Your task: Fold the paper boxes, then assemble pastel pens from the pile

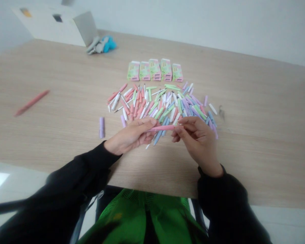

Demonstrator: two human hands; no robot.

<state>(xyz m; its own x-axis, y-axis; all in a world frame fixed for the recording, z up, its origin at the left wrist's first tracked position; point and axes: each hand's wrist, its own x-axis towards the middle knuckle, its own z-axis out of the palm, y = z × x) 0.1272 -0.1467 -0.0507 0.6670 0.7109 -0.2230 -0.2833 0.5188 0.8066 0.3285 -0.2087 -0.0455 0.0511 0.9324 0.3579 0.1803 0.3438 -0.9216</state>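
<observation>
Both my hands hold one pink pen (162,128) level above the wooden table (53,142). My left hand (132,135) is closed round its left end. My right hand (197,139) pinches its right end with fingers curled. Just beyond them lies a spread pile of pen parts (162,103) in pink, green, purple, blue and white. My sleeves are black.
Several small green and pink boxes (154,70) stand in a row behind the pile. A purple cap (102,127) lies left of my left hand, a pink pen (32,102) far left. A white box (56,23) and grey-blue gloves (101,45) sit at the back left. Green fabric (147,217) lies below the table's edge.
</observation>
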